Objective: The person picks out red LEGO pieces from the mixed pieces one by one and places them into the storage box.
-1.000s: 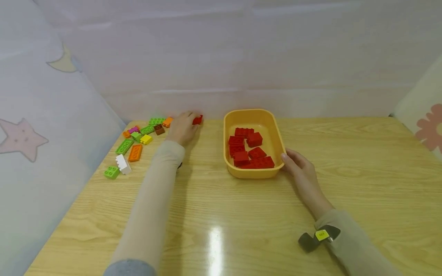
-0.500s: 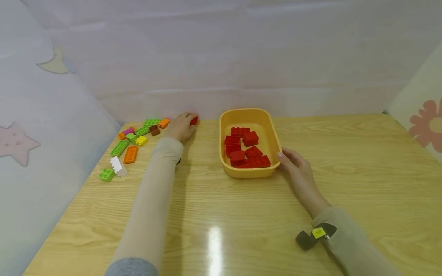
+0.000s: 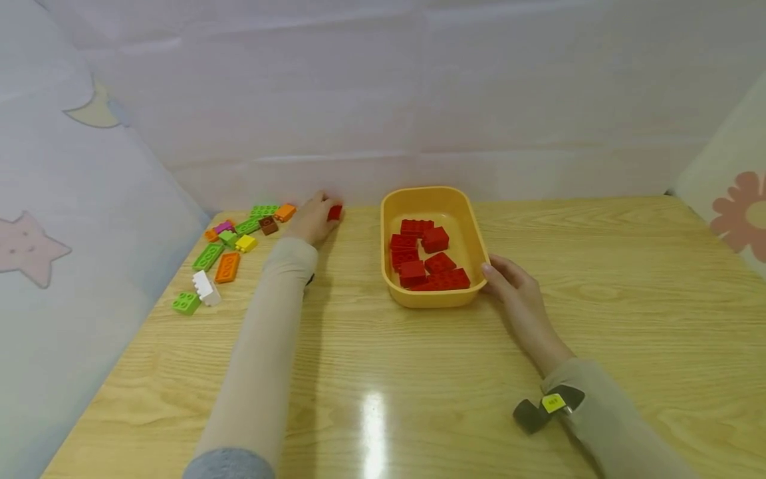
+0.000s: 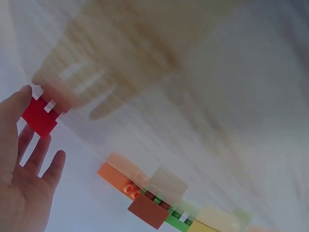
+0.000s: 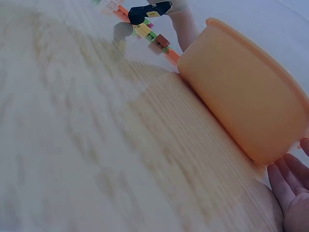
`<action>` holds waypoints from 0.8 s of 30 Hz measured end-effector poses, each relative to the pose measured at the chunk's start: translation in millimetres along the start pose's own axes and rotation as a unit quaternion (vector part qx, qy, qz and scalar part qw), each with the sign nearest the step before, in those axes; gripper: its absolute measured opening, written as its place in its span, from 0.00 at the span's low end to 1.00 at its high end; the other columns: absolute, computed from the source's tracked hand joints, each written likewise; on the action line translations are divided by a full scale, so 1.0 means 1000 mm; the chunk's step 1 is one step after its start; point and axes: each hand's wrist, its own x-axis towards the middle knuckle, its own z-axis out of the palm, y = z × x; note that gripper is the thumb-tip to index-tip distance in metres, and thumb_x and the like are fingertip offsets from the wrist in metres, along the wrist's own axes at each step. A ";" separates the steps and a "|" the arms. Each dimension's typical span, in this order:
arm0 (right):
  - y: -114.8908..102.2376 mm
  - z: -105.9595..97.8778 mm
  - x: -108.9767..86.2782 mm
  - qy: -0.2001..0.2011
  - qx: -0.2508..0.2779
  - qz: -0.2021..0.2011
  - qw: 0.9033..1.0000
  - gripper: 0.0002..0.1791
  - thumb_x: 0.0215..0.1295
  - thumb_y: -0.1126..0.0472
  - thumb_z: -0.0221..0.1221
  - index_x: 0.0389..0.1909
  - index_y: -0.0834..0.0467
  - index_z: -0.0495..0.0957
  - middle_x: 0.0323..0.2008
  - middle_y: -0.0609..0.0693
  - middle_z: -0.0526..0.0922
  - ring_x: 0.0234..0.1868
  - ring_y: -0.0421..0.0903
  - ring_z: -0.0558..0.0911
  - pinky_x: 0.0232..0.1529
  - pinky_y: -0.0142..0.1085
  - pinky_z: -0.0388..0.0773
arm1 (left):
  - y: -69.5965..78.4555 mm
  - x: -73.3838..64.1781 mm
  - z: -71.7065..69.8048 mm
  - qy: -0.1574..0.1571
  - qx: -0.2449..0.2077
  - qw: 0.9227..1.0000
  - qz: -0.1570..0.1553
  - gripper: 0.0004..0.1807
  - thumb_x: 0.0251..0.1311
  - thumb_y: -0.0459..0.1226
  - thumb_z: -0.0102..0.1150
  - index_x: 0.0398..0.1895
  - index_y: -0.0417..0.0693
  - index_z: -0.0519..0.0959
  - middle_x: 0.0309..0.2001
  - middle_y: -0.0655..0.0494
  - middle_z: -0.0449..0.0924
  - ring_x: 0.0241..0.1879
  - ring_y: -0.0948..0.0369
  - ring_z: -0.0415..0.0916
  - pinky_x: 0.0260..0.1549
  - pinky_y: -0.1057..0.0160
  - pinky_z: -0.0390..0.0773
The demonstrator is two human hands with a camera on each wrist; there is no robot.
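At the table's back edge my left hand (image 3: 311, 218) pinches a red toy building brick (image 3: 334, 213). In the left wrist view the thumb and fingertips meet opposite sides of this brick (image 4: 40, 118), its studs facing the tabletop. A yellow-orange plastic tub (image 3: 433, 301) stands at mid table with several red bricks (image 3: 441, 263) inside. My right hand (image 3: 522, 299) touches the tub's near right corner, thumb at the rim. Seen from the right wrist, its fingers (image 5: 280, 176) lie fairly straight against the end of the tub.
Left of my left hand, loose bricks are scattered, among them an orange plate (image 3: 227, 267), a white brick (image 3: 206, 289), a yellow brick (image 3: 246, 243) and a brown brick (image 3: 268, 225). A pale wall covering (image 3: 538, 133) rises behind the wooden table (image 3: 371, 359).
The head view has shifted slightly to the right. The red brick in my left fingers has turned a little and sits slightly lower. My right hand stays at the tub's corner.
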 end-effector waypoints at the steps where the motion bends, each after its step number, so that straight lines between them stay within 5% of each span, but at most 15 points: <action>1: 0.000 0.000 0.000 0.000 0.000 0.000 1.000 0.36 0.73 0.43 0.53 0.70 0.65 0.65 0.66 0.61 0.70 0.51 0.36 0.79 0.52 0.23 0.74 | 0.000 0.000 0.000 -0.001 0.000 1.000 -0.002 0.26 0.69 0.37 0.59 0.68 0.45 0.70 0.65 0.40 0.64 0.63 0.43 0.66 0.63 0.46 0.66; 10: 0.000 -0.001 0.000 0.001 -0.008 0.003 1.000 0.37 0.73 0.42 0.53 0.70 0.65 0.65 0.67 0.60 0.70 0.52 0.37 0.79 0.52 0.24 0.75 | 0.012 -0.004 -0.006 0.011 0.049 0.999 -0.010 0.24 0.66 0.42 0.64 0.63 0.46 0.75 0.60 0.43 0.76 0.59 0.44 0.72 0.57 0.45 0.72; 16: -0.001 -0.003 0.000 0.004 -0.001 -0.002 1.000 0.36 0.73 0.42 0.53 0.70 0.65 0.65 0.67 0.61 0.70 0.52 0.38 0.79 0.52 0.23 0.74 | 0.033 -0.005 -0.015 0.026 0.023 0.999 0.011 0.24 0.66 0.45 0.61 0.63 0.49 0.75 0.60 0.45 0.76 0.58 0.46 0.73 0.59 0.47 0.70; 24: -0.001 0.000 0.000 0.003 0.004 0.002 1.000 0.36 0.73 0.43 0.53 0.70 0.65 0.66 0.66 0.60 0.70 0.53 0.37 0.78 0.52 0.23 0.74 | 0.048 -0.009 -0.025 0.076 0.043 0.996 0.036 0.24 0.66 0.44 0.63 0.63 0.48 0.75 0.58 0.45 0.77 0.55 0.46 0.75 0.55 0.48 0.74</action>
